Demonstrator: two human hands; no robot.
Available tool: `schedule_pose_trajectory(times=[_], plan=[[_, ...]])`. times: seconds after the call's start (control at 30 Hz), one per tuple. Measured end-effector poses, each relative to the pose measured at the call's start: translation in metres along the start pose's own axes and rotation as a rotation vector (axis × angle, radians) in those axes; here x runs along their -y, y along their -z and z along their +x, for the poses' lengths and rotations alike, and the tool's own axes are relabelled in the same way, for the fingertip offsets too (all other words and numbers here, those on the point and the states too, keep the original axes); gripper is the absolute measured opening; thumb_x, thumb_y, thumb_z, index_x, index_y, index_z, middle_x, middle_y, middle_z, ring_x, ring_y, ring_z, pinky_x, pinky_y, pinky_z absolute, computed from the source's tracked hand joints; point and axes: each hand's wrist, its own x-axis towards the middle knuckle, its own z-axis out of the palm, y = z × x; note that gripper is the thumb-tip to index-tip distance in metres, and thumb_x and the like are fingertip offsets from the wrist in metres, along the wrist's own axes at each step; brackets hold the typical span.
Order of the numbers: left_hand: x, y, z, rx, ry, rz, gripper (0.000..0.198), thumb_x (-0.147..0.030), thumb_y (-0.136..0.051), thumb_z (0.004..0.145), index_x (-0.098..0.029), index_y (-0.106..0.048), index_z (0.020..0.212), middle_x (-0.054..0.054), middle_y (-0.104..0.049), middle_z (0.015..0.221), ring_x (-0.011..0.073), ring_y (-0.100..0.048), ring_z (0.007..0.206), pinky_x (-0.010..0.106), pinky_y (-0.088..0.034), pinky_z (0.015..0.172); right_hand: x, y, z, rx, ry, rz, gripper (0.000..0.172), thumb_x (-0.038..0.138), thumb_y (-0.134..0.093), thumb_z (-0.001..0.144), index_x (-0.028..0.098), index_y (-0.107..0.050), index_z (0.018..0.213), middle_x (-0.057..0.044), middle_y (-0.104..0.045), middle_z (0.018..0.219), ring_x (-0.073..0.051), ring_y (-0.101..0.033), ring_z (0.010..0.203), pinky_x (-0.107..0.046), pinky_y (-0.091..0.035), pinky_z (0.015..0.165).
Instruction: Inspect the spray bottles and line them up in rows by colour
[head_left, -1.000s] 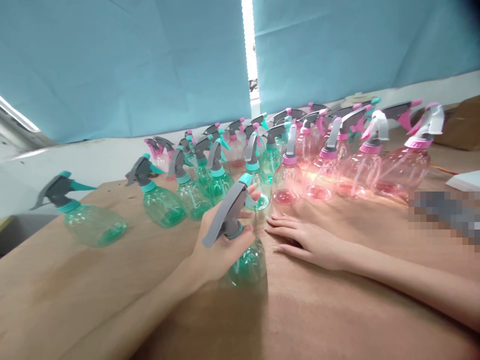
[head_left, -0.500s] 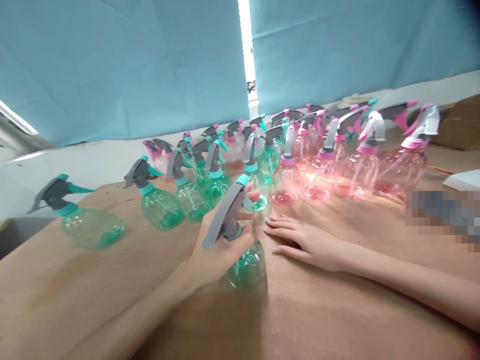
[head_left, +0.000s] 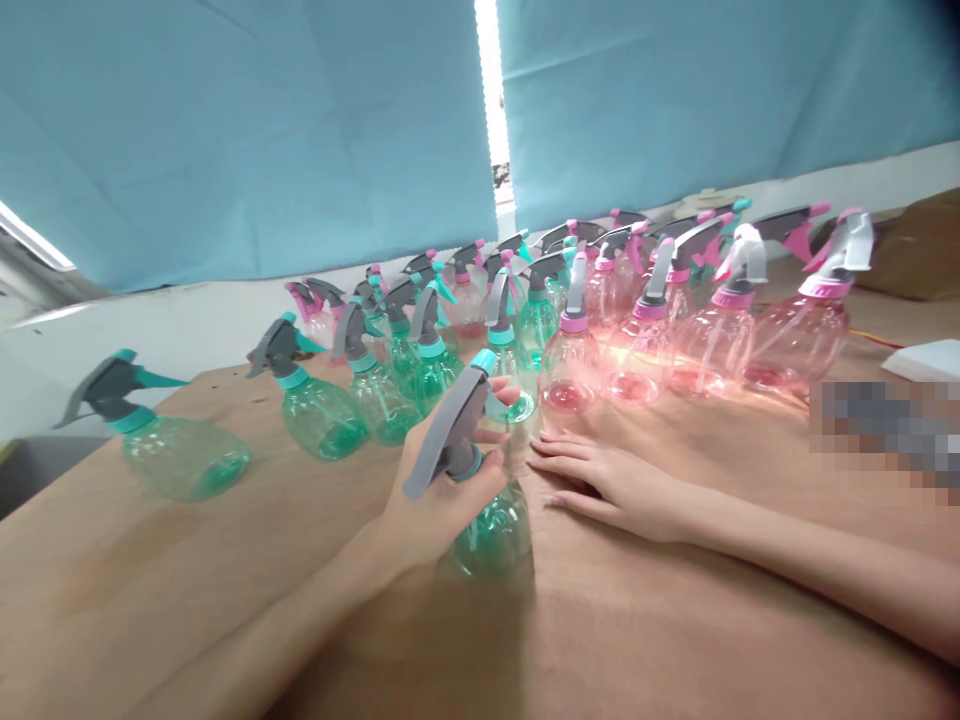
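My left hand [head_left: 431, 505] is wrapped round the neck of a green spray bottle [head_left: 495, 535], which has a grey trigger head with a turquoise nozzle and collar. The bottle stands upright on the wooden table [head_left: 637, 630], nearest to me of all the bottles. Flat on the tabletop just right of it lies my right hand [head_left: 619, 487], fingers stretched out and holding nothing. Closest beyond the right hand are a pink spray bottle [head_left: 568, 365] and another pink spray bottle [head_left: 636, 365]. Behind the held bottle stands a green spray bottle [head_left: 513, 365].
Several more green and pink spray bottles crowd the table's far side. One green bottle [head_left: 184, 455] stands apart at the left. At the right are a white object [head_left: 926, 360], a blurred-out patch and a brown box [head_left: 915, 250]. Blue sheeting [head_left: 262, 140] hangs behind.
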Motion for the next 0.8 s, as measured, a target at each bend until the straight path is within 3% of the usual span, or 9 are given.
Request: schedule_pose_trajectory(times=[0.5, 0.8], plan=[[-0.0049, 0.0008, 0.0036, 0.008, -0.018, 0.018, 0.038, -0.014, -0.054, 0.078, -0.024, -0.059, 0.114, 0.004, -0.069, 0.113, 0.0231, -0.065, 0.102, 0.037, -0.055, 0.086, -0.0006, -0.0008, -0.0002, -0.008, 0.002, 0.012, 0.054, 0.050, -0.041, 0.098, 0.019, -0.048, 0.141, -0.008, -0.040, 0.151, -0.026, -0.035, 0.139, -0.045, -0.031, 0.114], [-0.0029, 0.0093, 0.0037, 0.084, -0.035, 0.004, 0.026, -0.014, -0.055, 0.069, -0.022, -0.057, 0.093, 0.003, -0.067, 0.103, 0.0136, -0.061, 0.065, 0.026, -0.048, 0.057, -0.0008, -0.0013, -0.0006, -0.037, 0.008, 0.049, 0.051, 0.049, -0.044, 0.097, 0.022, -0.049, 0.140, -0.007, -0.042, 0.149, -0.027, -0.037, 0.138, -0.045, -0.030, 0.114]])
